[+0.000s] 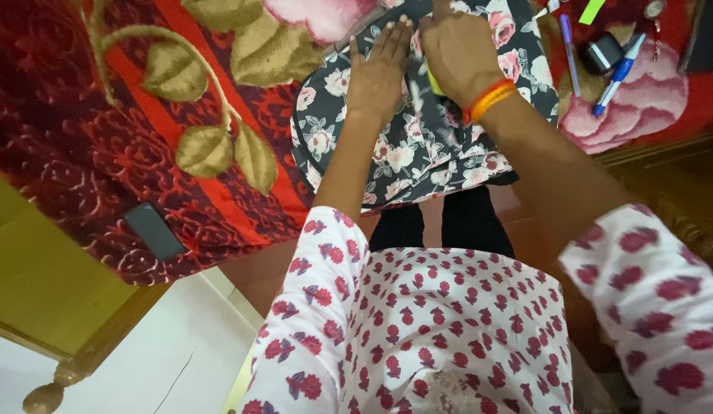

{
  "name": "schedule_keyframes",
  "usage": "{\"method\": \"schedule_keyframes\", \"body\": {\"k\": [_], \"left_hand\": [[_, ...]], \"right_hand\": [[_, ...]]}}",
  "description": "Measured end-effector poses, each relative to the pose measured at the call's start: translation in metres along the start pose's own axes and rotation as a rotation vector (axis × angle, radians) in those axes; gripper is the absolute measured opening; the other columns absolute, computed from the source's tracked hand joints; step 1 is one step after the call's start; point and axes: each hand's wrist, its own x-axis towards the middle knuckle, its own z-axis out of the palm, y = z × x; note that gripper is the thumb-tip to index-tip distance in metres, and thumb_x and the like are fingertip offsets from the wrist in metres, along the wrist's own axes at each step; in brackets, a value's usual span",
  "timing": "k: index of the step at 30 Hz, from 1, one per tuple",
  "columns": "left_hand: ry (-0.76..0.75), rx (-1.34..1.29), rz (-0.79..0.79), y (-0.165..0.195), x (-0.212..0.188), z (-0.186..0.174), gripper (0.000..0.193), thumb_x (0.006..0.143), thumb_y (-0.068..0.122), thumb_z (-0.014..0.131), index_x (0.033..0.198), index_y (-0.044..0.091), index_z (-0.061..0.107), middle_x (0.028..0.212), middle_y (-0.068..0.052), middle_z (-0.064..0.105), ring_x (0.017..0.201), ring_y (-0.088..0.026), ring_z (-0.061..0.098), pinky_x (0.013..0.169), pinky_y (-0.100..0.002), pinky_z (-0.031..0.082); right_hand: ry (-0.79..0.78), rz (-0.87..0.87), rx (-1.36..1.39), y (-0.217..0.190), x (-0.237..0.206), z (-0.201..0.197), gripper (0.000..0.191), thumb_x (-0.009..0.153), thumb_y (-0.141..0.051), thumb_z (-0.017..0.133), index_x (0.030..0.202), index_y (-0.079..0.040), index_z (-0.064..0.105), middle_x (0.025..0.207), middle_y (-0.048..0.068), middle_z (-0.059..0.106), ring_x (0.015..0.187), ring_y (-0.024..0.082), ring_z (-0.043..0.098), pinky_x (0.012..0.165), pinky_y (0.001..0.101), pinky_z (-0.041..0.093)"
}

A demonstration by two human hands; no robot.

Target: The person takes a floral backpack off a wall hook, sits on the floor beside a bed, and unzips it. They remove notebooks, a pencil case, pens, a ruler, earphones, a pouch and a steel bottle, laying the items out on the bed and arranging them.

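Floral cloth [418, 146] long axis running away, left hand [378, 70] flat open, right hand [458, 54] grip closed on yellow chalk [434, 83]

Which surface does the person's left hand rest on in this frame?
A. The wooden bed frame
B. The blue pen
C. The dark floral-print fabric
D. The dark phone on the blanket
C: the left hand lies flat, fingers spread, on the dark floral-print fabric, beside the right hand; the dark phone and blue pen lie well apart.
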Motion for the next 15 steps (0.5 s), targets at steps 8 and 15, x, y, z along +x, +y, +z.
{"method": "schedule_keyframes", "body": {"k": [8, 15], "left_hand": [[-0.023, 0.100, -0.129, -0.008, 0.018, -0.017, 0.078, 0.101, 0.019, 0.052, 0.164, 0.020, 0.007, 0.172, 0.008, 0.010, 0.155, -0.014, 0.022, 0.118, -0.067, 0.027], [0.020, -0.120, -0.098, -0.033, 0.007, -0.011, 0.082, 0.089, 0.010, 0.061, 0.162, 0.017, 0.025, 0.167, 0.000, 0.028, 0.153, -0.021, 0.029, 0.120, -0.063, 0.026]], "right_hand": [[-0.265, 0.061, -0.075, -0.039, -0.109, -0.028, 0.015, 0.091, -0.008, 0.057, 0.102, -0.002, 0.065, 0.098, 0.013, 0.062, 0.068, 0.022, 0.071, 0.051, 0.0346, 0.053], [-0.325, 0.160, 0.147, -0.044, -0.143, 0.007, 0.013, 0.091, -0.012, 0.064, 0.101, -0.005, 0.067, 0.109, 0.017, 0.064, 0.082, 0.033, 0.072, 0.067, 0.0438, 0.058]]}}
